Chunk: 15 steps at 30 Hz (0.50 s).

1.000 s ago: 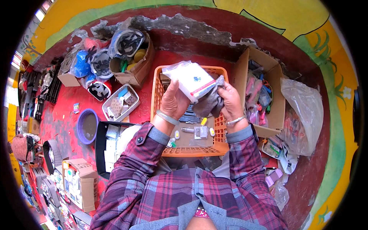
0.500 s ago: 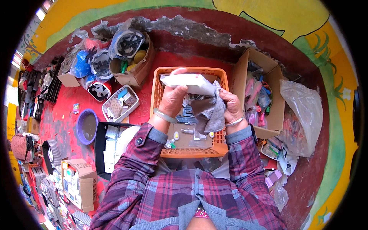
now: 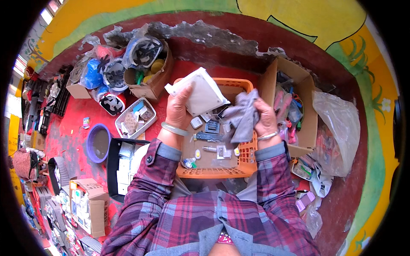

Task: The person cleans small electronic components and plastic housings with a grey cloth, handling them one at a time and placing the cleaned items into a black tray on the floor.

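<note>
A flat white square object (image 3: 200,94), its kind unclear, is gripped along its left edge by my left hand (image 3: 177,106). Bunched in my right hand (image 3: 266,117) is a grey cloth (image 3: 243,117), apart from the white object. Both hands are above an orange plastic basket (image 3: 218,172). On the cardboard lining its bottom lie a grey-blue device (image 3: 212,126), a dark blue bar-shaped item (image 3: 209,137), a small white box-like piece (image 3: 196,123) and two white pieces with yellow spots, one being the left piece (image 3: 197,154). The cloth hides part of the contents.
Right of the basket stands an open cardboard box (image 3: 308,115) of pink and coloured items, beside a clear plastic bag (image 3: 337,128). To the left are a purple basin (image 3: 87,147), a white basket (image 3: 121,131), a black case (image 3: 112,170) and a stuffed carton (image 3: 149,91).
The white object has swung from nearly edge-on to broad face up, moving up and left with my left hand. My right hand has drawn the cloth off it to the right.
</note>
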Tool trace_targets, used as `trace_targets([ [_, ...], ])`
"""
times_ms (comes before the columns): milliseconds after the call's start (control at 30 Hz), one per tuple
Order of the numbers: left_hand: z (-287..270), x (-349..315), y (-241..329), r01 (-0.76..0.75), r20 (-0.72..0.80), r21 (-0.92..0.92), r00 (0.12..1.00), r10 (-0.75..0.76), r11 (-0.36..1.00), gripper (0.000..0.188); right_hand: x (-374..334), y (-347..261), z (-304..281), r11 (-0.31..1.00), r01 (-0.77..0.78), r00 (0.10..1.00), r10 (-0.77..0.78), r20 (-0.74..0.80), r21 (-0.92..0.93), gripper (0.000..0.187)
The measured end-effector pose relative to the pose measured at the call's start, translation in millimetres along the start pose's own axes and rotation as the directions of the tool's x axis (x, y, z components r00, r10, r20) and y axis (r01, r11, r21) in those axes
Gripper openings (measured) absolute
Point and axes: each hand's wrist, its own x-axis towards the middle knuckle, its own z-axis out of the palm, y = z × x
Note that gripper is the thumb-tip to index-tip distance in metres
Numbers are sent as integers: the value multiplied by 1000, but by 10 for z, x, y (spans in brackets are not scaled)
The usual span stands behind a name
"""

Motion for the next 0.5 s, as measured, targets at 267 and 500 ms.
trace_targets([
  [267,77,-82,-32,95,67,132,992,-104,987,40,-63,-150,286,990,135,975,-125,183,-40,41],
  [500,167,-173,-210,54,77,384,993,-90,922,29,-122,136,484,908,148,987,-112,113,-392,35],
])
